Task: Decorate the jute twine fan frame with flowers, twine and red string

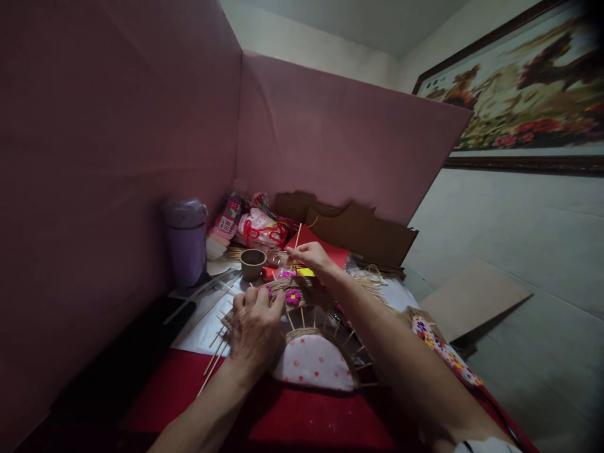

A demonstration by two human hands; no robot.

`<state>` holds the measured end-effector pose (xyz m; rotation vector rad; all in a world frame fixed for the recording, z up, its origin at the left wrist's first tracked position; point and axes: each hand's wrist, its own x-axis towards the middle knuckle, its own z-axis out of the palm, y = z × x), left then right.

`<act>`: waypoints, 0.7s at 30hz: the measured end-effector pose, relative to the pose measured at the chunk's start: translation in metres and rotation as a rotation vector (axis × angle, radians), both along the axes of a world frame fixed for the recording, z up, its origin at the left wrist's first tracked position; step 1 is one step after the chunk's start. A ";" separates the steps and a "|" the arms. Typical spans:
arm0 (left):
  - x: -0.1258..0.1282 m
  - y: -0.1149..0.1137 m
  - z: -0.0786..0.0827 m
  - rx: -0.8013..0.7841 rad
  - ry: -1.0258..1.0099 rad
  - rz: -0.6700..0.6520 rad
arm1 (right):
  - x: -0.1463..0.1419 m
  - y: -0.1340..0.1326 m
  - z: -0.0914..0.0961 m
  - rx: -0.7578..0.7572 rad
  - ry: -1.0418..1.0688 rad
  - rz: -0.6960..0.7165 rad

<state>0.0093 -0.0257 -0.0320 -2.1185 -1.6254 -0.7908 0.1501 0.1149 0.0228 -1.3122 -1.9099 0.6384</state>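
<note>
A half-round craft piece [315, 352] of wooden sticks wound with jute cord lies on the red table; its middle is white fabric with pink dots, and a pink flower [293, 297] sits on its rim. My left hand [255, 327] presses closed on the piece's left rim. My right hand [312, 258], farther back, pinches a thin wooden stick [297, 236] that points upward.
A purple jar [185, 242] stands at the left by the pink partition. A small brown cup [253, 262], plastic bags of supplies [260, 228], red paper and brown cardboard [363, 233] lie behind. Loose sticks [212, 308] lie on white paper. Flowered fabric [443, 352] hangs at the right edge.
</note>
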 end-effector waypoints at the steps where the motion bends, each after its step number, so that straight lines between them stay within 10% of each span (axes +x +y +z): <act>1: 0.000 0.000 0.000 -0.001 0.000 -0.001 | 0.000 -0.002 0.000 -0.006 -0.005 0.007; 21: 0.000 -0.001 -0.002 0.025 -0.008 -0.001 | -0.012 -0.016 0.000 -0.046 -0.121 0.013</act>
